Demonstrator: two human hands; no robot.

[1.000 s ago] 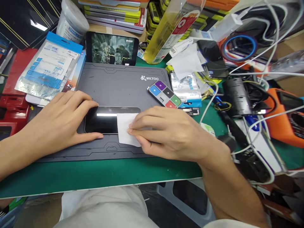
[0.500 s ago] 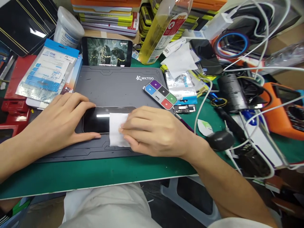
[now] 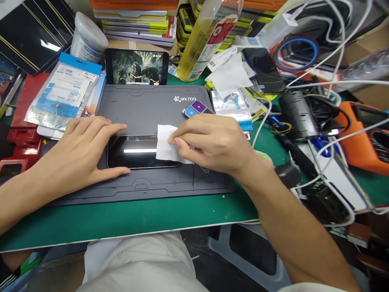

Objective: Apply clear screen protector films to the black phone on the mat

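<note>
A dark smartphone [image 3: 133, 156] lies screen up on the grey work mat [image 3: 136, 111], a bright strip of light mirrored in its glass. My left hand [image 3: 88, 148] is spread around the phone's left end, thumb by the near edge. Its index finger is stretched out just beyond the far edge. My right hand [image 3: 212, 144] pinches a white wipe [image 3: 165, 142] between thumb and fingers. The wipe covers the right part of the screen. Behind that hand, a box with coloured squares [image 3: 194, 108] is partly hidden.
A second phone [image 3: 136, 67] playing a video leans at the mat's back edge, beside a bottle of yellow liquid [image 3: 194, 52]. Packets [image 3: 65, 93] and a white tub [image 3: 88, 38] stand back left. White cables [image 3: 334, 83] and an orange meter [image 3: 352, 138] crowd the right.
My right hand has moved the wipe right and toward the far edge, now over part of the coloured box. The left index finger has lifted away from the phone's far edge.
</note>
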